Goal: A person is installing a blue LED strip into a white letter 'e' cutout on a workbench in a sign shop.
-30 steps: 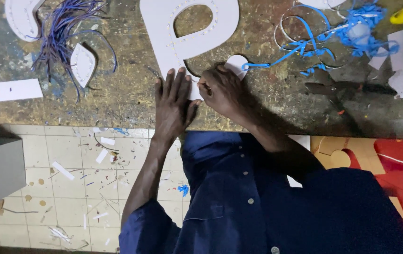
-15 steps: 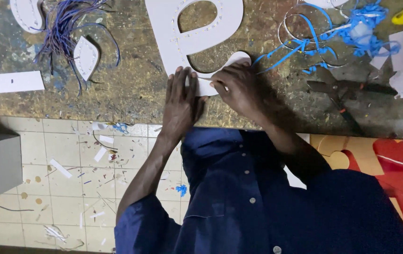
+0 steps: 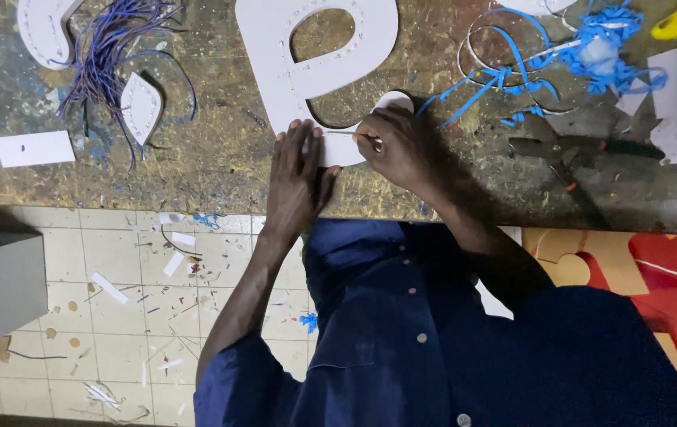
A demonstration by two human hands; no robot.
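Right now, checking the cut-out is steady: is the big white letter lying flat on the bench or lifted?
Flat: the white letter lies on the bench, left hand pressing its lower end.

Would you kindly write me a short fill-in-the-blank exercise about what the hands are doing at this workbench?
1. The left hand lies flat on the ____ letter-shaped cutout.
2. The right hand pinches a thin ____ against the cutout's edge.
3. A bundle of ____ wires lies at the far left of the workbench.

Missing words: white; tool; purple
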